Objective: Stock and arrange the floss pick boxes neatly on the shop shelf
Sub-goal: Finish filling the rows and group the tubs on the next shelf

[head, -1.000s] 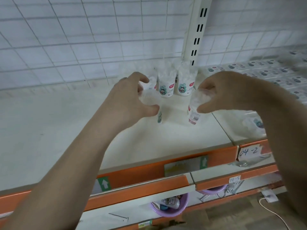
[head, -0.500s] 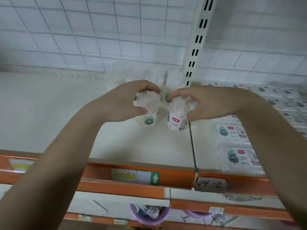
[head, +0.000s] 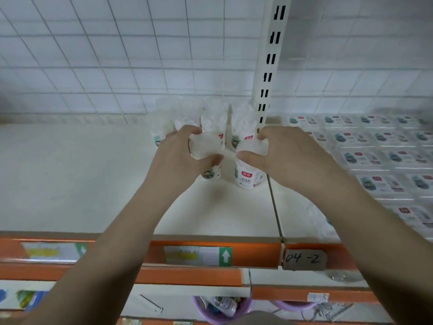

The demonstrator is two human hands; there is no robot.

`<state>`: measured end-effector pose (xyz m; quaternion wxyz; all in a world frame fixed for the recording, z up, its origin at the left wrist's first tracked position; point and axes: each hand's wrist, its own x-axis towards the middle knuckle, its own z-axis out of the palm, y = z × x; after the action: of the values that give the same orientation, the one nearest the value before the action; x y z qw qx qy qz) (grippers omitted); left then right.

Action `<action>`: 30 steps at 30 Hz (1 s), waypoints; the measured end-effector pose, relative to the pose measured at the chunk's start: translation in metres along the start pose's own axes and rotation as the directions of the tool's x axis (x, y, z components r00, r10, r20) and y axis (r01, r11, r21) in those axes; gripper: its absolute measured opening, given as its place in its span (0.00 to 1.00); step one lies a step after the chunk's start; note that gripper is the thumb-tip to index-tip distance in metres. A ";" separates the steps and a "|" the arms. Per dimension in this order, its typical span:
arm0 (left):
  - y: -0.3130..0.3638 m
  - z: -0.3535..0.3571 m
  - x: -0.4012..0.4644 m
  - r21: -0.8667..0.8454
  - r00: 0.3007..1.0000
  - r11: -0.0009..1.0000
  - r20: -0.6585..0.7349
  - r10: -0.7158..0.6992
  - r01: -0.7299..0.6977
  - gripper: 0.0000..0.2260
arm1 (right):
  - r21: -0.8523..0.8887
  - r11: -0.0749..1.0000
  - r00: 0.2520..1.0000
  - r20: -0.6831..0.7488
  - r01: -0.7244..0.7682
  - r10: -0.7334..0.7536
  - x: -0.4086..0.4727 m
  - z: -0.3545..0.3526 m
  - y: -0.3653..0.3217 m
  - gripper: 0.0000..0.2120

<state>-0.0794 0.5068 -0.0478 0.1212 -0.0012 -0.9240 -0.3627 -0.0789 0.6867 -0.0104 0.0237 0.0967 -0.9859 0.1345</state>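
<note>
Now each hand, left (head: 180,156) and right (head: 288,156), curled around one upright floss-pick tub (head: 248,177).

A white wire-grid back panel (head: 117,55) and slotted upright (head: 269,66) rise behind orange-edged shelving (head: 199,275).

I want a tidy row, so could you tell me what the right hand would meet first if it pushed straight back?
Probably the cup standing behind; the right hand holds its floss cup just before it, though depth is unclear.
</note>
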 end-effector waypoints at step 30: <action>-0.007 0.011 0.029 -0.331 0.996 0.943 0.094 0.002 0.030 0.24 | 0.248 0.947 0.975 -0.144 0.202 -0.170 0.029 0.029 0.016 0.19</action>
<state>-0.1107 0.5065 -0.0534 0.0734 -0.0321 -0.8543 -0.5136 -0.1105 0.6885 -0.0398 0.0832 0.1834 -0.9427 0.2658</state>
